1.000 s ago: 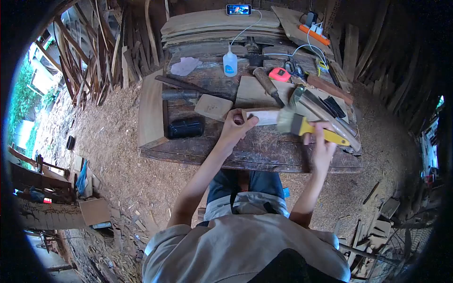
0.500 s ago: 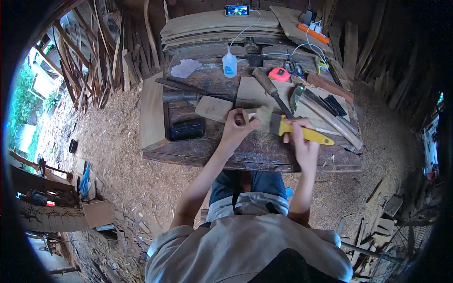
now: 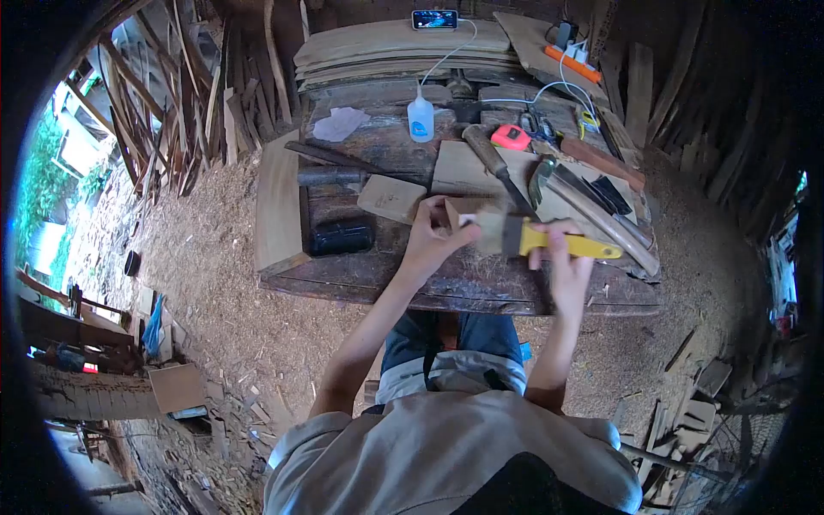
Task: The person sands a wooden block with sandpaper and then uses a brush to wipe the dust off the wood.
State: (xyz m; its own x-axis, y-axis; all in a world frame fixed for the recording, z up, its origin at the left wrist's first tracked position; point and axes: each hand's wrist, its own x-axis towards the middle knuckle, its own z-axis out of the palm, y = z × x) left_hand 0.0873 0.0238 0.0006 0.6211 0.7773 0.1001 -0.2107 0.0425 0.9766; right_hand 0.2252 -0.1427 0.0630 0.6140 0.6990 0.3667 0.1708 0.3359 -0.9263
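Over the near middle of the wooden workbench (image 3: 378, 287), my left hand (image 3: 433, 236) pinches a small wooden piece (image 3: 455, 215). My right hand (image 3: 562, 257) is wrapped round the yellow handle of a brush (image 3: 532, 240). The brush's pale bristles, smeared by motion, point left and lie close beside the small piece; whether they touch it I cannot tell. A flat rounded wooden block (image 3: 390, 199) rests left of my left hand. Behind my right hand are a chisel (image 3: 498, 163) and a hammer (image 3: 592, 206) on a flat board (image 3: 459, 167).
A dark case (image 3: 342, 236) lies at the left, near a curved board (image 3: 279, 206). Farther back are a white bottle (image 3: 421, 118), a red tape measure (image 3: 510, 136), stacked planks (image 3: 395, 43), a phone (image 3: 434, 19) and an orange power strip (image 3: 572, 64) with cables.
My right hand has moved a little to the right with the brush, and the bristles have drawn rightward. My left hand still holds the small piece in nearly the same place.
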